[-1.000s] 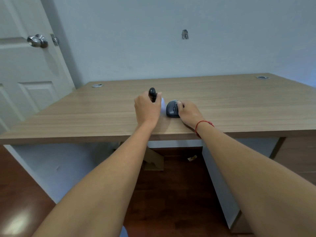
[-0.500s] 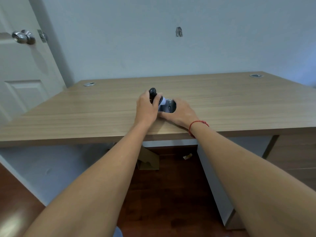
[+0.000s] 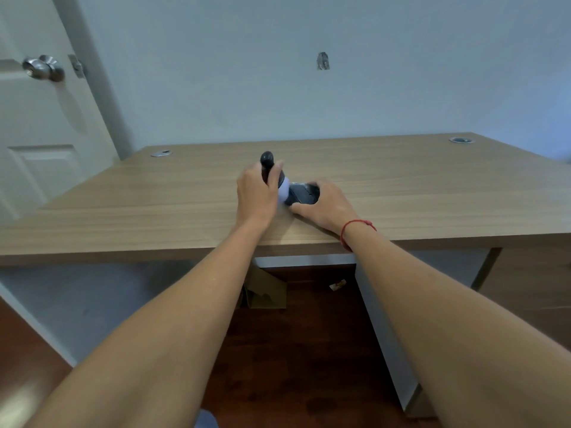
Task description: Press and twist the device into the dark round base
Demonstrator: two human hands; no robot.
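Computer mouse (image 3: pixel 304 194), dark grey and smooth-domed, sits on the wood-grain worktop (image 3: pixel 432 186) near its front edge; we see our right hand (image 3: pixel 324 205) curled round it, thumb along its near side. Just left of it, touching or nearly so, stands a dark handled tool (image 3: pixel 267 163) with a rounded knob top and a pale, soft-looking lower part. Our left hand (image 3: pixel 256 196) grips that handle, fingers wrapped close. A red string bracelet (image 3: pixel 355 227) circles our right wrist.

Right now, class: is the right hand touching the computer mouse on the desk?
Touching. The head view shows the right hand curled round the dark mouse, fingers over its far side, thumb along its near edge.
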